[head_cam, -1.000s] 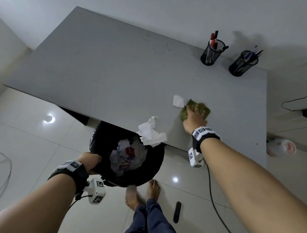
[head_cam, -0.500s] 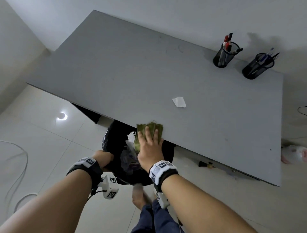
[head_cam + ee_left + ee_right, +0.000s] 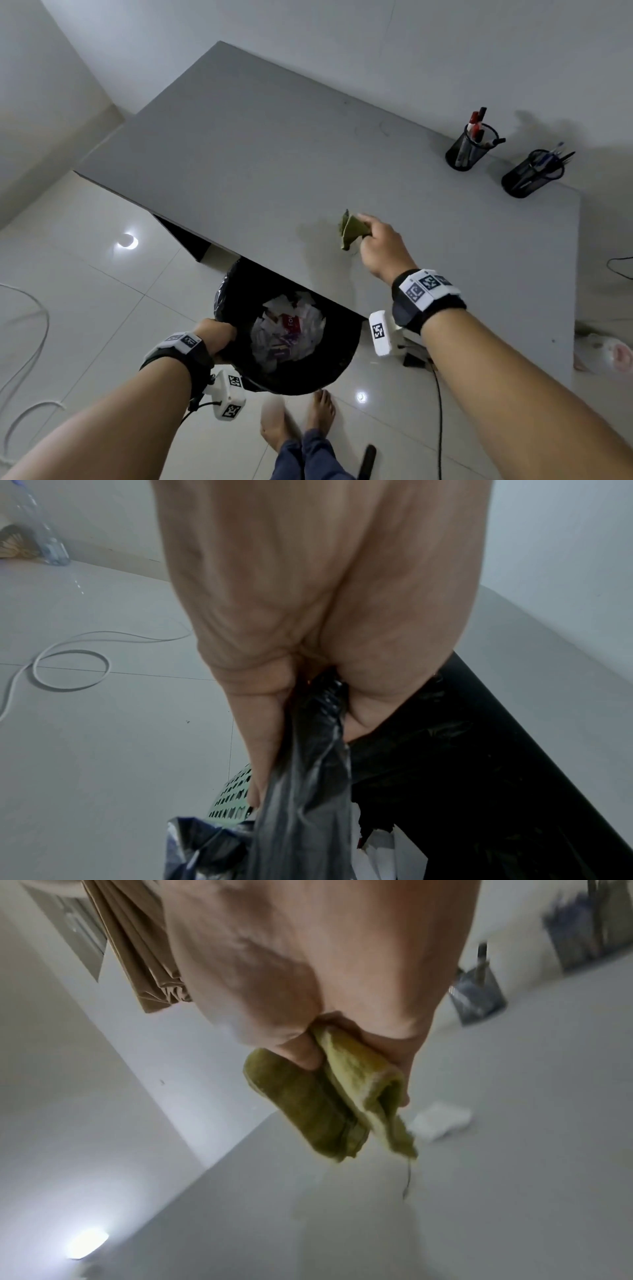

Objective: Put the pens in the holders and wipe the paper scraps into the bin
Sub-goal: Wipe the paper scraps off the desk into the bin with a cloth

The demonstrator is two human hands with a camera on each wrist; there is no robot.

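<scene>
My right hand (image 3: 368, 228) pinches a folded green cloth (image 3: 351, 229) and holds it just above the grey table (image 3: 260, 144); the wrist view shows the cloth (image 3: 329, 1104) hanging from my fingers. Beyond it a small white paper scrap (image 3: 441, 1118) lies on the table, hidden in the head view. My left hand (image 3: 215, 337) grips the rim and black liner (image 3: 308, 723) of the bin (image 3: 342, 356), held under the table's near edge and holding several paper scraps (image 3: 291, 329). Two black mesh holders (image 3: 467, 150) (image 3: 529, 176) with pens stand at the far right.
A white cable (image 3: 30, 342) loops on the tiled floor at left, and a black cable (image 3: 440, 411) runs down at right. My bare feet (image 3: 298, 421) stand below the bin, next to a dark object (image 3: 368, 462). A plastic bag (image 3: 609, 353) lies right of the table.
My right hand swept the crumpled paper off the table edge into the bin, then lifted the cloth and moved back out over the table. My left hand still holds the bin.
</scene>
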